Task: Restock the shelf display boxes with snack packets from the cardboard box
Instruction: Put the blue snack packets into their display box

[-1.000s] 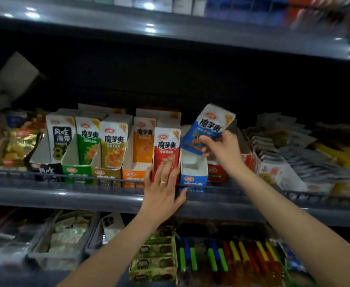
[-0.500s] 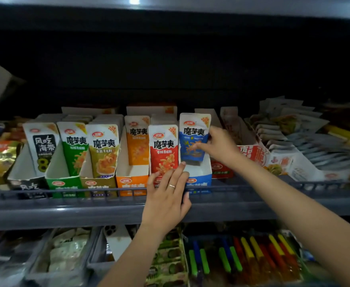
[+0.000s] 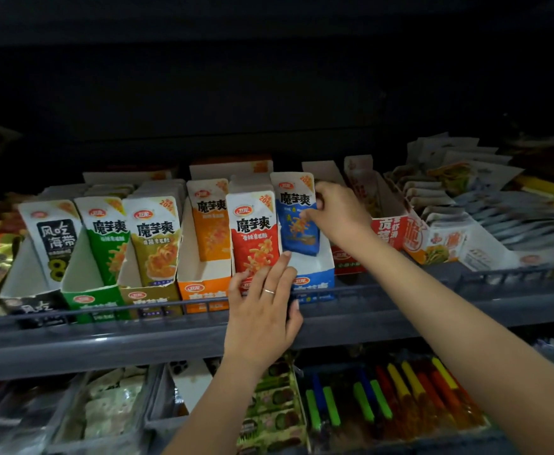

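Observation:
A row of display boxes stands on the grey shelf (image 3: 138, 343): black, green, olive, orange, red and blue. My right hand (image 3: 338, 215) pinches the right edge of a blue snack packet (image 3: 297, 215) that stands upright inside the blue display box (image 3: 315, 280). My left hand (image 3: 262, 310) rests with straight fingers against the front of the red display box, fingertips touching the red packet (image 3: 254, 231). A ring sits on one finger. The cardboard box is not in view.
The orange box (image 3: 200, 287) holds one packet set far back. White and grey packets (image 3: 485, 218) are stacked at the right of the shelf. A wire rail (image 3: 105, 307) runs along the shelf front. Below lie trays of snacks and coloured sticks (image 3: 400, 395).
My right hand has brought the tilted blue packet down and stood it upright in the blue box. My left hand has stayed at the red box front.

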`<state>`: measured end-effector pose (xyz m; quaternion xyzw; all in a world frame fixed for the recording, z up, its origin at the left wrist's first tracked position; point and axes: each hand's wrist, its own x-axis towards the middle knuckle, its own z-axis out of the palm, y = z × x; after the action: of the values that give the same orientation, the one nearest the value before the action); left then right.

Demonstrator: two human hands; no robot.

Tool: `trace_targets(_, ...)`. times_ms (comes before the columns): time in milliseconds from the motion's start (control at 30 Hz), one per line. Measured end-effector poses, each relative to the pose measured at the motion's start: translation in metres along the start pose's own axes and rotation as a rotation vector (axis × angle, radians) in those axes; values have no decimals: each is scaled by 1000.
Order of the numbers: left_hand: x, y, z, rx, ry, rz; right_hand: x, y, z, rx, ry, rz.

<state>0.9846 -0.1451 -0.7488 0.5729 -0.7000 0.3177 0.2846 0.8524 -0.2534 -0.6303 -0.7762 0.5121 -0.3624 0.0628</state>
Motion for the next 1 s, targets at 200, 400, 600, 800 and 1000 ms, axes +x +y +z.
trace_targets(200, 0, 1, -1, 12, -2, -5, -6, -3, 2, -171, 101, -21)
trace_targets(400, 0, 1, -1, 11, 2, -3, -12, 2, 3, -296, 155, -27)
trace_targets(600, 1, 2, -3, -7, 8, -2, -1, -4, 6, -431, 209, -137)
trace_targets(800, 0, 1, -1, 4, 19, 12, 2, -9, 17, -467, 257, -36)
trace_targets(1000, 0, 1, 0, -4, 17, 6, -6, -3, 14, -537, 79, -171)
